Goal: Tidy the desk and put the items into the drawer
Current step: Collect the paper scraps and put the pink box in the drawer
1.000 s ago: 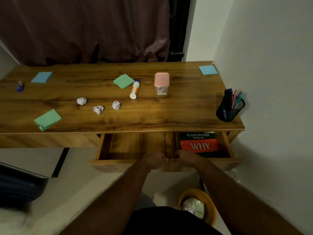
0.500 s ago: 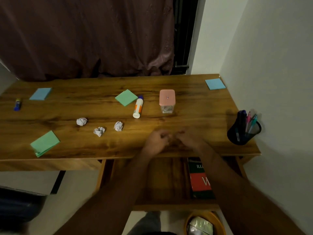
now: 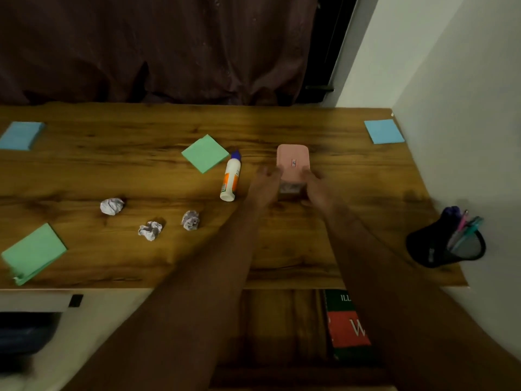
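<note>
A small clear container with a pink lid (image 3: 293,162) stands on the wooden desk (image 3: 352,193). My left hand (image 3: 265,186) is at its left side and my right hand (image 3: 317,190) at its right, fingers apart around it; motion blur hides whether they touch it. A glue bottle (image 3: 231,177) lies just left of my left hand. Three crumpled paper balls (image 3: 150,230) lie further left. Green sticky pads (image 3: 205,153) (image 3: 33,253) and blue ones (image 3: 21,135) (image 3: 384,131) are spread over the desk. The open drawer (image 3: 282,320) is below the front edge.
A black mesh pen holder (image 3: 445,244) with pens stands at the desk's right front corner by the wall. A red and green book (image 3: 348,325) lies at the drawer's right side. A dark curtain hangs behind the desk.
Both hands left the drawer front, rose over the desk edge and reached forward to either side of the pink-lidded container. The drawer stays open.
</note>
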